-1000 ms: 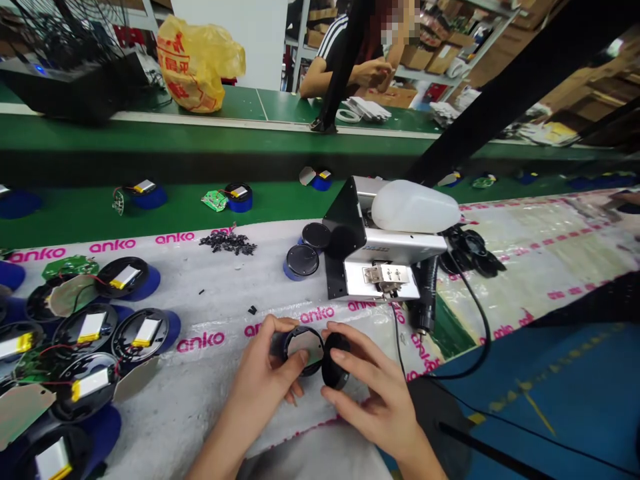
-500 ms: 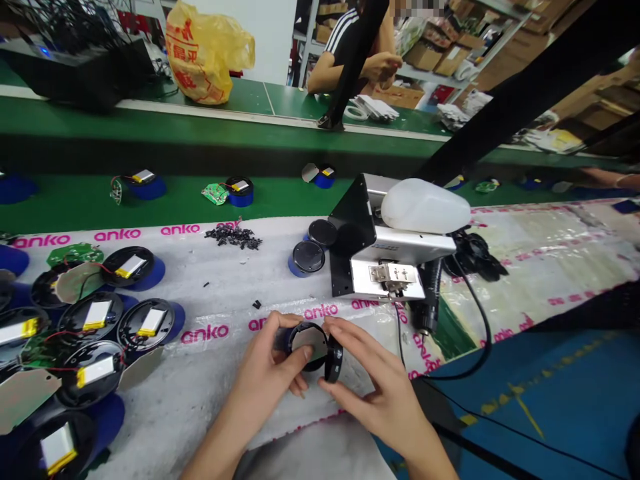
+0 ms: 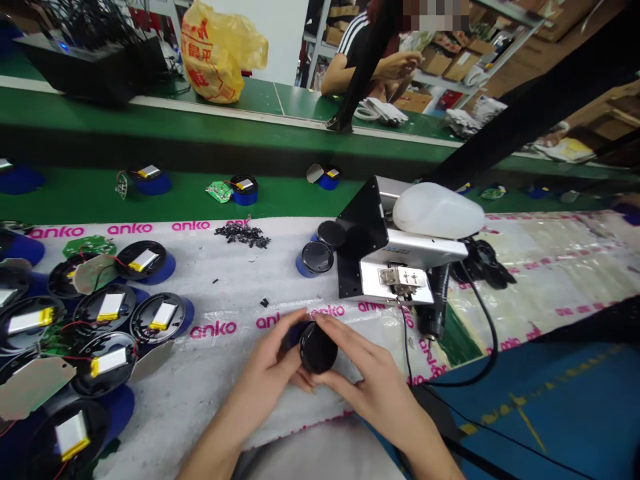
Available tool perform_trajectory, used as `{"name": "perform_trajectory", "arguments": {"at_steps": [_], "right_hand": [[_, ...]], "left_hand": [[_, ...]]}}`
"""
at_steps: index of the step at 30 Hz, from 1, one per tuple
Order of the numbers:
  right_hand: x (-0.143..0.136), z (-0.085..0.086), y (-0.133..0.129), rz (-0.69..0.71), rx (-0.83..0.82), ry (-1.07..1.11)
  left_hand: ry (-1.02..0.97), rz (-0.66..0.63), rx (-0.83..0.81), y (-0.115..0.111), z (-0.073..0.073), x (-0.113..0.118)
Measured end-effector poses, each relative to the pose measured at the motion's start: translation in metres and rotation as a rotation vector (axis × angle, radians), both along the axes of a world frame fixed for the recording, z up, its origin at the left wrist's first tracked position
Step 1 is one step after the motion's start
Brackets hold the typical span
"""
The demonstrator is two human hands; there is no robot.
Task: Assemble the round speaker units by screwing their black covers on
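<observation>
My left hand point(image 3: 277, 363) is wrapped round a round housing point(image 3: 296, 335), mostly hidden by my fingers and a lid. A black round lid point(image 3: 319, 348) lies over the housing's open face, with my right hand point(image 3: 357, 363) gripping its edge between fingers and thumb. Whether the lid is fully seated I cannot tell. Beyond my hands, a blue housing with a black lid point(image 3: 316, 259) stands on the white foam sheet point(image 3: 240, 287), and another lidded housing point(image 3: 332, 233) stands just behind it.
Several open blue housings with batteries point(image 3: 159, 319) crowd the left side. A pile of small black parts point(image 3: 243, 235) lies further back. At the right stand a silver machine point(image 3: 400, 257) and a black electric screwdriver point(image 3: 434, 307) with its cable. A person point(image 3: 350, 67) works across the bench.
The black lid has swung from edge-on beside the housing to lying over its face, hiding the grey plate inside. Both hands have closed in; the whole view has shifted slightly.
</observation>
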State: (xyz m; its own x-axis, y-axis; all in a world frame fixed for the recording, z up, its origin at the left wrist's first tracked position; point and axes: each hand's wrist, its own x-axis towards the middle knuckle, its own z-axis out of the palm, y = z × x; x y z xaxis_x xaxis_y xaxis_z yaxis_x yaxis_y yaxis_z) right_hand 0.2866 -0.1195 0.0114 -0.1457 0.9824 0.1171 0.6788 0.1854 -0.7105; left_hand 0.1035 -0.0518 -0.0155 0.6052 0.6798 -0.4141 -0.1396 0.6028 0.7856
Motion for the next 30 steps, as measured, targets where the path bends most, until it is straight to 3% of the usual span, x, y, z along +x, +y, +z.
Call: {"name": "perform_trajectory", "arguments": {"at_steps": [5, 9, 17, 22, 25, 27, 28, 30], "right_hand": [[0.006, -0.002, 0.009, 0.069, -0.041, -0.01], [0.009, -0.001, 0.011, 0.101, -0.063, -0.025], [0.007, 0.007, 0.017, 0.121, -0.079, -0.067], [0.001, 0.003, 0.013, 0.084, -0.046, -0.195], [0.02, 0.011, 0.0, 0.143, -0.091, -0.184], [0.048, 0.022, -0.01, -0.019, -0.031, -0.085], [0.064, 0.027, -0.013, -0.236, 0.047, -0.067], [0.098, 0.033, -0.013, -0.835, 0.15, -0.151]], "left_hand": [[-0.155, 0.046, -0.107, -0.003, -0.009, -0.01], [-0.162, 0.047, -0.117, -0.002, -0.007, -0.008], [-0.019, -0.036, 0.058, -0.003, 0.008, -0.009], [0.259, 0.055, 0.248, -0.01, 0.007, 0.007], [0.353, 0.073, 0.263, -0.013, 0.006, 0.014], [0.391, 0.073, 0.23, -0.013, 0.005, 0.016], [0.401, 0.077, 0.204, -0.013, 0.004, 0.016], [0.404, 0.091, 0.164, -0.013, 0.003, 0.016]]}}
